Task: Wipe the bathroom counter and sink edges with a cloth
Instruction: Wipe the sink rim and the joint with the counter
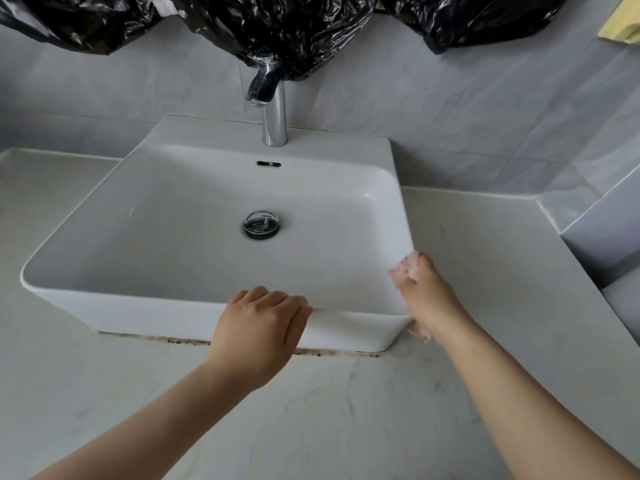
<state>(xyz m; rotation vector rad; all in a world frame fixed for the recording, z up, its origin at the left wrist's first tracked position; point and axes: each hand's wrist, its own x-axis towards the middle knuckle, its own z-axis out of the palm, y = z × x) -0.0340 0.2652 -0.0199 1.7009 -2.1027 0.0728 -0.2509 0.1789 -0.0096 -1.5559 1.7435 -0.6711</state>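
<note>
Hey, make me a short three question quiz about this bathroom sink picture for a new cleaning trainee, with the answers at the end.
1. True or false: water runs from the chrome tap into the white rectangular ceramic sink.
2. Where on the sink does the right hand hold the crumpled pinkish-white cloth? A) back left corner B) front right corner C) front left corner
3. Fill in: the left hand grips the sink's ____ rim.
Key: 1 false; 2 B; 3 front.
</note>
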